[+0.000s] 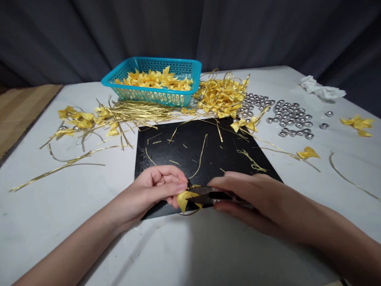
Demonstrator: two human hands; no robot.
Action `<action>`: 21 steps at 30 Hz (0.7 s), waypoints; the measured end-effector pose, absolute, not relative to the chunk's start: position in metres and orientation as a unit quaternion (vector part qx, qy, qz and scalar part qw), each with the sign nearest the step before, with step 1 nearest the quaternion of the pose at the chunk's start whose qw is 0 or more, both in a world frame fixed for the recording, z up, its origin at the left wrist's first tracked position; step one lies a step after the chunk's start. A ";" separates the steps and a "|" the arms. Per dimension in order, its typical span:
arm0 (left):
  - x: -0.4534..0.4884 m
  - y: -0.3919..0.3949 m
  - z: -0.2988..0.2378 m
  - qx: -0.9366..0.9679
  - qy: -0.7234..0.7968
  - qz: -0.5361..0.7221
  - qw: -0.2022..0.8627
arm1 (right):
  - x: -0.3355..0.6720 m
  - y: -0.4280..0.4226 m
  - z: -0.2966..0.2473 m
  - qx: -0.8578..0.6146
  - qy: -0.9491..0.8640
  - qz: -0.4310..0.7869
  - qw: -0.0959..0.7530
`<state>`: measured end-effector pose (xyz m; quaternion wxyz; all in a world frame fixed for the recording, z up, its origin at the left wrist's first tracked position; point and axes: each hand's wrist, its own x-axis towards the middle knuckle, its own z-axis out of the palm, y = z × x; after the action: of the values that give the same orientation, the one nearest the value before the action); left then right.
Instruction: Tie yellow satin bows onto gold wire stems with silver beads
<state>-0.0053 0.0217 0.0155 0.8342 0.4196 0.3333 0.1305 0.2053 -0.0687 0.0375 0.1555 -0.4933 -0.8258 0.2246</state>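
Note:
My left hand is closed in a pinch on a folded yellow ribbon flower, over the near part of a black mat. A thin gold cord curves out below the flower. My right hand grips a pair of dark thread snips. Their two blades are apart and point left, with the tips at the flower's petals. Part of the flower is hidden by my left fingers and the blades, and the snips' rear end is hidden in my right hand.
Behind the mat stands a blue basket of yellow flowers. Gold cords lie before it, with a pile of corded flowers to its right. Silver beads, a white cloth and a loose flower lie farther right.

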 end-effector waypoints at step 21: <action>-0.004 0.021 0.017 0.427 0.326 0.131 0.833 | 0.206 -0.067 0.035 -0.488 -0.826 0.234 0.158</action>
<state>-0.0044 0.0215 0.0169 0.8331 0.4273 0.3259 0.1308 0.2062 -0.0674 0.0353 0.1584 -0.4878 -0.8260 0.2338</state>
